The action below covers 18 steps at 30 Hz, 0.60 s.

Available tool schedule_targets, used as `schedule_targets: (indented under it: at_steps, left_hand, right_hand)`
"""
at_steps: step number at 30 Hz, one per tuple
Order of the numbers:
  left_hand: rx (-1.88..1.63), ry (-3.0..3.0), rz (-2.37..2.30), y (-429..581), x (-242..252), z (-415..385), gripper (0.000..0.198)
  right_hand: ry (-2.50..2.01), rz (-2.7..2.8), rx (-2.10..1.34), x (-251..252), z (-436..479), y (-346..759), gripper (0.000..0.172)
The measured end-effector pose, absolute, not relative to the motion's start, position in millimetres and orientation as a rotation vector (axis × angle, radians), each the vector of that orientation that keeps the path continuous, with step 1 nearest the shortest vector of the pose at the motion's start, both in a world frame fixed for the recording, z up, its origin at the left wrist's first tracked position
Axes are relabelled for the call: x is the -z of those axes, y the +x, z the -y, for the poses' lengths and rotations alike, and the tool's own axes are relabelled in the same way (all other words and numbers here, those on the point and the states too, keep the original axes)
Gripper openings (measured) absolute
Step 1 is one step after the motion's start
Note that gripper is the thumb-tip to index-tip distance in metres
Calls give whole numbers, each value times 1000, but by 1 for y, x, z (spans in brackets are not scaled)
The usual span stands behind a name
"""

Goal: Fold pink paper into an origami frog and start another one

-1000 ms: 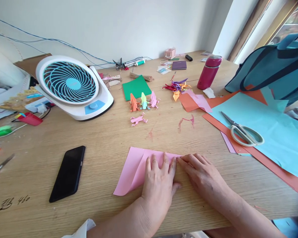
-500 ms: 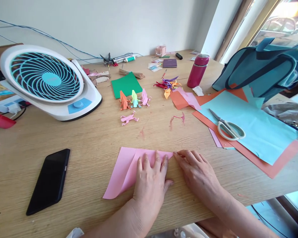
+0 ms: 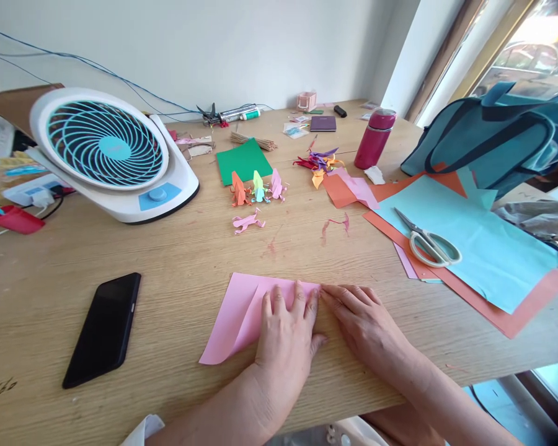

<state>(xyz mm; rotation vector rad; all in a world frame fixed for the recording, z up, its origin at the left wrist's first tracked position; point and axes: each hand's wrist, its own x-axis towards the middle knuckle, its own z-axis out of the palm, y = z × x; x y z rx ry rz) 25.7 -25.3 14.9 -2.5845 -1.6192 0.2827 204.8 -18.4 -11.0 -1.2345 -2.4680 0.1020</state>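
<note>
A pink sheet of paper (image 3: 227, 316) lies partly folded on the wooden table, its left part a single layer and a folded flap rising a little in the middle. My left hand (image 3: 286, 328) rests flat on the flap with its fingers spread. At the sheet's right corner, my right hand (image 3: 360, 313) touches the paper with its fingertips, fingers close together; its thumb is hidden. Whether the corner is between thumb and finger cannot be seen. Beyond the sheet lies a pink folded paper figure (image 3: 248, 222), with an orange paper figure (image 3: 239, 189) standing farther back among others.
A black phone (image 3: 103, 331) lies at the left, below a white fan (image 3: 155, 195). Scissors (image 3: 432, 246) rest on blue paper (image 3: 474, 229) at the right. Behind are a magenta bottle (image 3: 374, 141), a teal bag (image 3: 483, 139) and a green sheet (image 3: 243, 161).
The view has shifted slightly, so the table's things appear a little farther right. My right fingertips have moved slightly left along the paper's corner. My left hand stays on the flap.
</note>
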Motion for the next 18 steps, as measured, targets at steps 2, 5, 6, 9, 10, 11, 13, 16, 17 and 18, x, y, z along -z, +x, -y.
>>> schedule_targets:
  at_steps: [2, 5, 6, 9, 10, 11, 13, 16, 17, 18]
  left_hand:
    - [-271, -2578, 1644, 27, -16, 25, 73]
    - [-257, -2586, 1656, 27, -16, 27, 72]
    - [-255, -2588, 1658, 27, -16, 27, 72]
    - [-249, -2587, 1676, 27, -14, 30, 72]
    - [-243, -2587, 1685, 27, -13, 31, 72]
    - [-235, -2587, 1692, 26, -12, 31, 73]
    - [-216, -2587, 1701, 26, -11, 32, 74]
    - [-199, -2591, 1696, 26, -10, 33, 74]
    - [-194, -2591, 1697, 25, -10, 33, 74]
    - [-191, -2593, 1698, 25, -10, 33, 74]
  right_hand:
    - [-1227, 2477, -92, 12, 18, 205, 42]
    - [-1219, 2486, -61, 13, 19, 206, 41]
    - [-1217, 2482, -51, 13, 20, 206, 41]
    - [-1215, 2475, -32, 14, 19, 207, 41]
    - [-1211, 2477, -27, 14, 19, 207, 41]
    - [-1206, 2478, -20, 14, 19, 207, 41]
    - [-1200, 2475, -12, 15, 18, 207, 40]
    - [-1193, 2466, -23, 17, 18, 208, 38]
    - [-1192, 2463, -26, 17, 18, 208, 37]
    - [-1192, 2462, -26, 18, 18, 208, 37]
